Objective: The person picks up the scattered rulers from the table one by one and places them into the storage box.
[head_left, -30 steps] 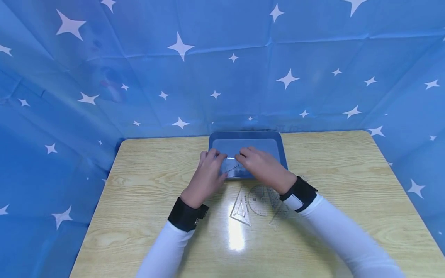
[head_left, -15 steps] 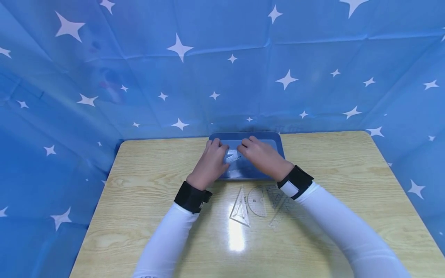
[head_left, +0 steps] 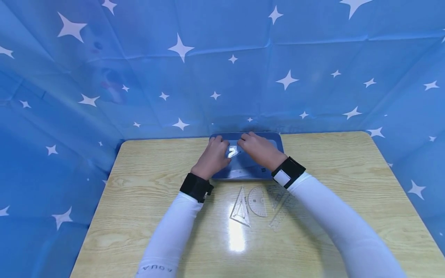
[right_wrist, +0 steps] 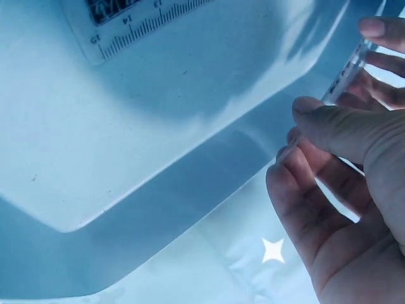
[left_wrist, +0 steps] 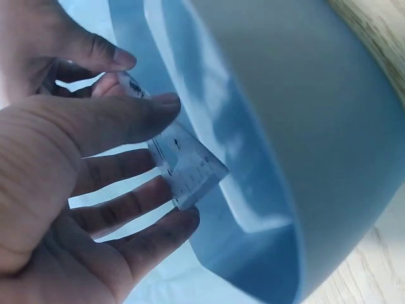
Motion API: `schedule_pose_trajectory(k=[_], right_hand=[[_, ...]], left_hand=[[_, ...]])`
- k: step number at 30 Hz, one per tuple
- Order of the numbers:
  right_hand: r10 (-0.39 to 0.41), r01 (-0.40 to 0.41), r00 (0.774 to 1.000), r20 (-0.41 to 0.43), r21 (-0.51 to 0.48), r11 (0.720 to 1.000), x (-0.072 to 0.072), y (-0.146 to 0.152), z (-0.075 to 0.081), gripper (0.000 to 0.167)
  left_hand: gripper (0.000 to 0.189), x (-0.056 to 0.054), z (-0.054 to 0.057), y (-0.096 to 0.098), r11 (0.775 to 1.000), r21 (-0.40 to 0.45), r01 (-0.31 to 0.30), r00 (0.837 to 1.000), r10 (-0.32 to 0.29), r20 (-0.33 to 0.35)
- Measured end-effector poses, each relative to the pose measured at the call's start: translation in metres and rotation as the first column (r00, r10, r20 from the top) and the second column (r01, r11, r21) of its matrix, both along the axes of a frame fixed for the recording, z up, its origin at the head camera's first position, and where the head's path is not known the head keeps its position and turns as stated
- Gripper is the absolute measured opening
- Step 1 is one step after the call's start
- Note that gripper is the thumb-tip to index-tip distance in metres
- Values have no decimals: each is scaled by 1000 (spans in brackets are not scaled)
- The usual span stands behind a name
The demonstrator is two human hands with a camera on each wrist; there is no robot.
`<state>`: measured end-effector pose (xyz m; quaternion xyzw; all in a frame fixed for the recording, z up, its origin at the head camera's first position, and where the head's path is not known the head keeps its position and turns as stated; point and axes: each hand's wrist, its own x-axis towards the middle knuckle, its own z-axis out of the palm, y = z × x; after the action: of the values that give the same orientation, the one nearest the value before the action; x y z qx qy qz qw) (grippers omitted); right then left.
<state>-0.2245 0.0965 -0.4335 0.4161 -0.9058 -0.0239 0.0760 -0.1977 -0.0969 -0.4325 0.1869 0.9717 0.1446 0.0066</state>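
Note:
Both hands pinch a clear plastic set square [head_left: 233, 151] over the blue tray [head_left: 277, 139]. My left hand [head_left: 213, 156] has its thumb on one face and its fingers behind, as the left wrist view shows; a pointed corner of the set square [left_wrist: 193, 166] sticks out beyond them. My right hand [head_left: 259, 148] pinches the other end between thumb and fingers. Beneath the hands, a clear ruler [head_left: 240, 172] lies on the tray's floor near the front wall; in the right wrist view the end of the ruler [right_wrist: 149, 25] bears numbers up to 15.
In front of the tray, on the wooden table [head_left: 156, 166], lie a clear triangle [head_left: 240, 217], a protractor [head_left: 256, 208], a second triangle [head_left: 274, 195] and a narrow straight clear piece [head_left: 278, 217]. A blue star-patterned curtain [head_left: 215, 69] hangs behind the table.
Both hands have moved away from me toward the tray's far side, taking the set square with them. The ruler in the tray now shows more fully.

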Motion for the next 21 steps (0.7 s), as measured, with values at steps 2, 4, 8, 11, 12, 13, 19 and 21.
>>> schedule_pose_trajectory(k=[2, 4, 8, 11, 12, 13, 19, 21], right_hand=[[-5, 4, 1000, 11, 17, 1000, -4, -3, -4, 22], [-11, 10, 1000, 19, 30, 999, -8, -6, -8, 21], [-22, 20, 999, 42, 46, 999, -13, -11, -12, 23], [-43, 39, 997, 67, 59, 998, -15, -14, -13, 25], [-52, 48, 996, 77, 64, 997, -16, -14, -13, 26], [-64, 57, 994, 88, 72, 996, -16, -15, -14, 27], [-92, 87, 990, 110, 47, 995, -20, -17, -20, 26], [-95, 92, 989, 118, 26, 995, -21, -18, -22, 25]], left_hand=[[29, -2, -4, -1, 1000, -9, -4, 1000, 4, 12], [28, -5, -7, -1, 1000, -23, -2, 1000, 2, 16], [33, -9, -11, -1, 999, -51, -1, 1000, 2, 26], [38, -12, -14, 1, 997, -77, 4, 999, -1, 39], [38, -13, -15, 1, 996, -85, 10, 999, -6, 46], [38, -14, -16, 2, 996, -92, 16, 999, -11, 52], [34, -21, -21, 5, 995, -98, 16, 996, -8, 84], [32, -23, -23, 5, 995, -98, 5, 995, 5, 95]])
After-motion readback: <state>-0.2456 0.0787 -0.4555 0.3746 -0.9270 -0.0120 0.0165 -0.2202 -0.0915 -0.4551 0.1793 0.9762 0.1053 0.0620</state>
